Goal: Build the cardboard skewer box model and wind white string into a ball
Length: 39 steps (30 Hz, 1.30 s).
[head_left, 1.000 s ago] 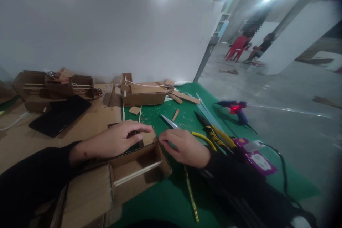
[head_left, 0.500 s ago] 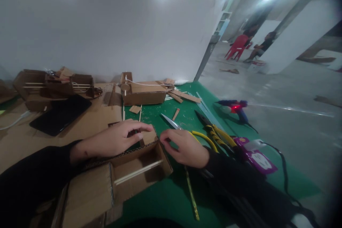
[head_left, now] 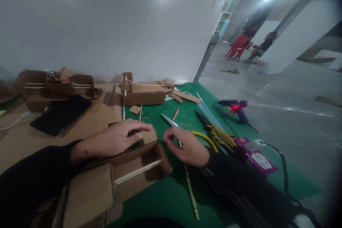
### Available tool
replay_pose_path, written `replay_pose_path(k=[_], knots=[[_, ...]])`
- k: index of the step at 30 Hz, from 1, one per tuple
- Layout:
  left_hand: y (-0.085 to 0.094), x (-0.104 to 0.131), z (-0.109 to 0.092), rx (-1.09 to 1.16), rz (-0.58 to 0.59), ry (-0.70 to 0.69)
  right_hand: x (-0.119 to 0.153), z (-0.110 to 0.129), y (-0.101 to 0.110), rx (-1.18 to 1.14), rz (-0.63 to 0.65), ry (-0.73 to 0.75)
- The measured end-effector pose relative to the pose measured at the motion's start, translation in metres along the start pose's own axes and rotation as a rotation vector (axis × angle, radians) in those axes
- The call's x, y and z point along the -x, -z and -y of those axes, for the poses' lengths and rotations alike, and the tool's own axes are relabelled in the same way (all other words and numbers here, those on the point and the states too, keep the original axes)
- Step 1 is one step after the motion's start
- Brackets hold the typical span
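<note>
A cardboard box (head_left: 139,181) lies in front of me, with two thin wooden sticks (head_left: 139,171) running across its inside. Over its far wall rests my left hand (head_left: 117,137), its index finger stretched out and thumb apart from it. The lower fingers are partly hidden. Just off the box's right corner is my right hand (head_left: 187,146), with thumb and forefinger tips pinched together. Whatever may be between them is too small to make out. Behind this hand lie scissors (head_left: 170,120) with yellow handles, and a thin yellow-green patterned rod (head_left: 191,194) extends below it.
Pliers (head_left: 213,130), a purple power strip (head_left: 252,156) and a blue glue gun (head_left: 236,108) with a red light lie to the right. Another cardboard model (head_left: 144,94) stands behind, beside cardboard scraps. A black phone-like slab (head_left: 61,115) is at left. Two people sit far back.
My right hand has moved slightly right, away from the box corner, still pinched. My left hand and the box have stayed almost where they were.
</note>
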<state>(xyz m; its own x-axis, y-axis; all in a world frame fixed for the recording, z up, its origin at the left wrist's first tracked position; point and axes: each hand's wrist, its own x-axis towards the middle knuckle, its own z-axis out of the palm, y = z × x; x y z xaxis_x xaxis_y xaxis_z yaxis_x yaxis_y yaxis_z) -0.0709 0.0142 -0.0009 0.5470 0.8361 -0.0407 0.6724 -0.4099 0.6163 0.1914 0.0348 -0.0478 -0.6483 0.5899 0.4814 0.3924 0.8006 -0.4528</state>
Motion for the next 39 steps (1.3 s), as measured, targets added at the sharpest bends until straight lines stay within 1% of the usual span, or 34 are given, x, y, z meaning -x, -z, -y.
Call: replay_pose_path(k=[4,10,13,15,21,26,39], knots=[[0.000,0.000,-0.001,-0.002,0.001,0.006,0.000,0.001,-0.002,0.023,-0.061,-0.054],[0.000,0.000,-0.001,-0.002,0.003,0.011,-0.004,-0.005,-0.003,0.130,-0.280,-0.252],[0.000,0.000,0.000,-0.005,0.001,0.012,-0.004,-0.009,-0.004,0.167,-0.331,-0.313],[0.000,0.000,0.000,-0.005,0.002,0.009,-0.003,-0.010,-0.004,0.168,-0.331,-0.317],[-0.001,-0.001,0.002,-0.002,-0.003,0.003,0.000,-0.011,-0.007,0.147,-0.235,-0.208],[0.000,0.000,0.000,0.004,-0.009,-0.001,-0.001,-0.011,-0.008,0.158,-0.185,-0.206],[0.001,-0.001,-0.001,0.016,-0.013,-0.021,-0.001,-0.013,-0.008,0.162,-0.113,-0.162]])
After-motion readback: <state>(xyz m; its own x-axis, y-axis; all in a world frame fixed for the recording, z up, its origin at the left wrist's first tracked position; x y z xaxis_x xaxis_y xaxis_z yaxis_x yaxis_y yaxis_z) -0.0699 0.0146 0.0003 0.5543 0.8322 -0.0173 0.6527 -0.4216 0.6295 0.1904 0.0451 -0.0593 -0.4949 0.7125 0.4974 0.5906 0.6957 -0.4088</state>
